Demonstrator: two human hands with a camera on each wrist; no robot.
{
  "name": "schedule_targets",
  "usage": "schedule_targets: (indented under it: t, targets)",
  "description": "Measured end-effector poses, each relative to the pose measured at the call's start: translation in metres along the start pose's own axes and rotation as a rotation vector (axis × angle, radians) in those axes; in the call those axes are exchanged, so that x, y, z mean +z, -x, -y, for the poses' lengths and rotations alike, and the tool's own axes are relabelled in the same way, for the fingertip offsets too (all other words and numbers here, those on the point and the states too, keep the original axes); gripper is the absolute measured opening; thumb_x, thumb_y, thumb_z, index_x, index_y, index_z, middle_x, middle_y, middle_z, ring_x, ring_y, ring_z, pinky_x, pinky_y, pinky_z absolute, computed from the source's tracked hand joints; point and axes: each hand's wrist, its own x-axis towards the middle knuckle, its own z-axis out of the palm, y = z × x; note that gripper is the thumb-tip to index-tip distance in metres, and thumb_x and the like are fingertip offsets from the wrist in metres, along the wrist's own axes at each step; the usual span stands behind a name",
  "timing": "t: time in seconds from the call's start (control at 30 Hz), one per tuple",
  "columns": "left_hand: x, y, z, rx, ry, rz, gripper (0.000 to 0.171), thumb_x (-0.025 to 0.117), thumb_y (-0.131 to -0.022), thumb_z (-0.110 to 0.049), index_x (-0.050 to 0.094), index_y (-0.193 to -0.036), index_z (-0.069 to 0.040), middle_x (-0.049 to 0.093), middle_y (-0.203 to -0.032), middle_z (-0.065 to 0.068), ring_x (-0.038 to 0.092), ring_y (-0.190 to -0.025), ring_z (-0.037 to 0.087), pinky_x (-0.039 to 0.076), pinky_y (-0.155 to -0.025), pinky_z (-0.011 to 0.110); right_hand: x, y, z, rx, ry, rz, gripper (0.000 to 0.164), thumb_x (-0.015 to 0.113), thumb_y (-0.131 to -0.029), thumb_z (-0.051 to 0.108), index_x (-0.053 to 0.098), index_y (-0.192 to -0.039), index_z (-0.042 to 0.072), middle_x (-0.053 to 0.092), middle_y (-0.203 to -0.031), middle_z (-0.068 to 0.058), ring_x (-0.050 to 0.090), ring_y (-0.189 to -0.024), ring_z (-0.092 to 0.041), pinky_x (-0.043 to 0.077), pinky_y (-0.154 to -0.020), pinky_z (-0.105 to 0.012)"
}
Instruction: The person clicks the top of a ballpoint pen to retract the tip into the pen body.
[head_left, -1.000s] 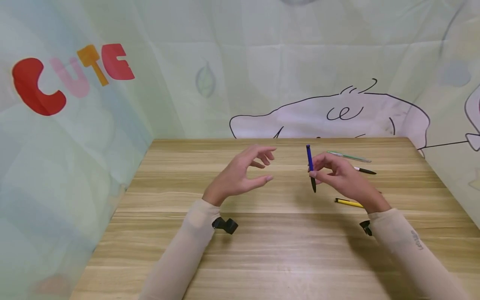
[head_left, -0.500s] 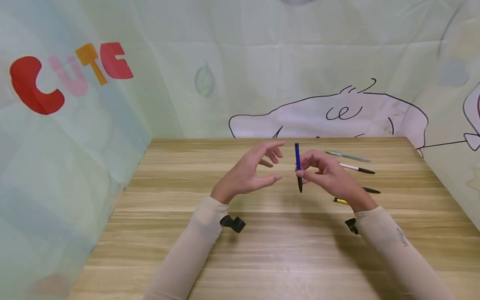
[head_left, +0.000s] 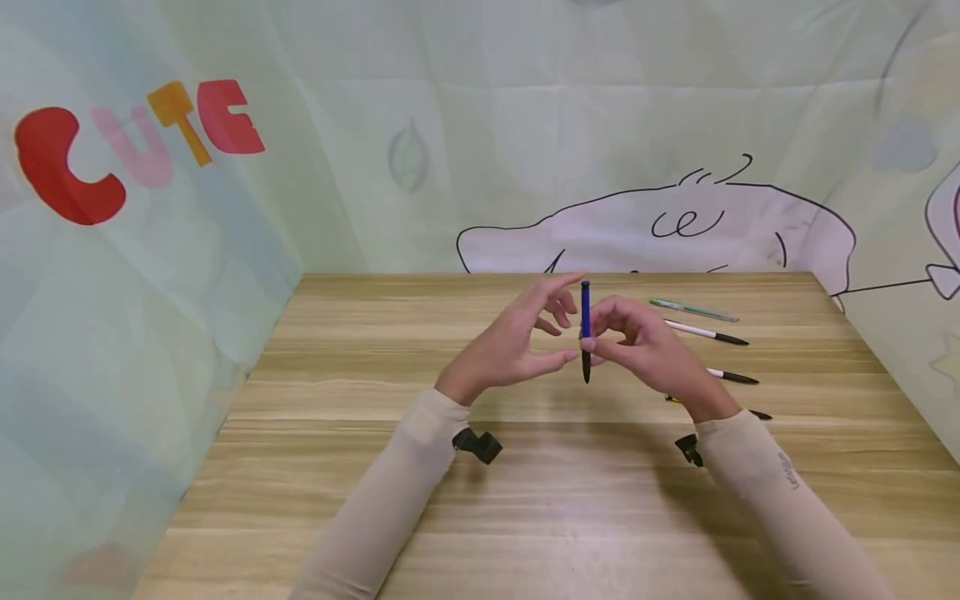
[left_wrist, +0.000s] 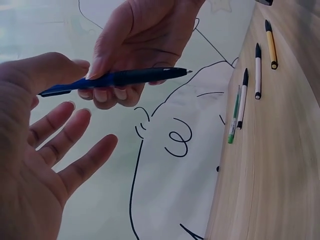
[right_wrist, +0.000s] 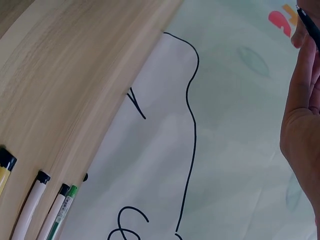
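My right hand pinches the blue pen, now brought in just beside my left hand, whose thumb and fingers stand apart, putting the pen within their reach.

I log remotely: wood-grain table; on it, far to near, green pen, two white pens, one yellow pen.
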Motion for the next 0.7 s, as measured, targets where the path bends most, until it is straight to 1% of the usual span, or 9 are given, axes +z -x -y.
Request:
schedule_targets:
  t: [0.1, 0.2, 0.33, 0.47, 0.7]
  targets:
    - [0.003, -0.002, 0.0, 0.017, -0.006, 0.004, 0.093, 0.08, -0.085, -0.004, 0.022, -0.158, -0.01, 0.051, -0.117, 0.011, 0.057, -0.102, 0.016, 0.061, -0.085, 0.029, 0.003, -0.001, 0.002, -0.002, -0.02, 0.004, 0.021, 0.066, -0.098, 0.003, 0.059, -0.116, -0.002, 0.061, -0.109, -0.015, 0.065, -0.096, -0.022, 0.063, -0.08, -0.05]
    - [0.005, -0.003, -0.001, 0.029, -0.008, 0.004, 0.096, 0.081, -0.083, 0.0, 0.02, -0.157, -0.01, 0.052, -0.115, 0.011, 0.056, -0.1, 0.017, 0.062, -0.082, 0.031, 0.005, -0.002, 0.004, -0.002, -0.036, 0.003, 0.02, 0.066, -0.098, 0.003, 0.059, -0.116, 0.0, 0.06, -0.111, -0.014, 0.064, -0.097, -0.021, 0.063, -0.08, -0.049]
    - [0.006, -0.003, -0.002, 0.032, 0.0, 0.0, 0.097, 0.08, -0.082, 0.001, 0.018, -0.156, -0.009, 0.052, -0.112, 0.009, 0.057, -0.097, 0.018, 0.061, -0.08, 0.028, 0.008, -0.003, 0.006, -0.006, -0.054, -0.002, 0.019, 0.066, -0.097, 0.002, 0.059, -0.115, 0.0, 0.06, -0.11, -0.015, 0.065, -0.097, -0.021, 0.064, -0.079, -0.046]
    - [0.007, -0.003, -0.001, 0.031, -0.002, 0.001, 0.097, 0.08, -0.084, 0.0, 0.015, -0.155, -0.009, 0.052, -0.108, 0.01, 0.057, -0.095, 0.019, 0.06, -0.08, 0.025, 0.01, -0.004, 0.006, -0.01, -0.069, -0.007, 0.019, 0.066, -0.097, 0.001, 0.059, -0.115, 0.0, 0.06, -0.109, -0.015, 0.065, -0.097, -0.021, 0.064, -0.079, -0.042]
    - [0.008, -0.002, -0.001, 0.05, -0.019, 0.002, 0.098, 0.08, -0.084, -0.001, 0.013, -0.155, -0.01, 0.05, -0.105, 0.006, 0.054, -0.093, 0.017, 0.06, -0.079, 0.023, 0.014, -0.005, 0.006, -0.035, -0.061, -0.018, 0.019, 0.068, -0.095, -0.001, 0.059, -0.112, 0.0, 0.063, -0.104, -0.015, 0.069, -0.089, -0.02, 0.065, -0.076, -0.041]
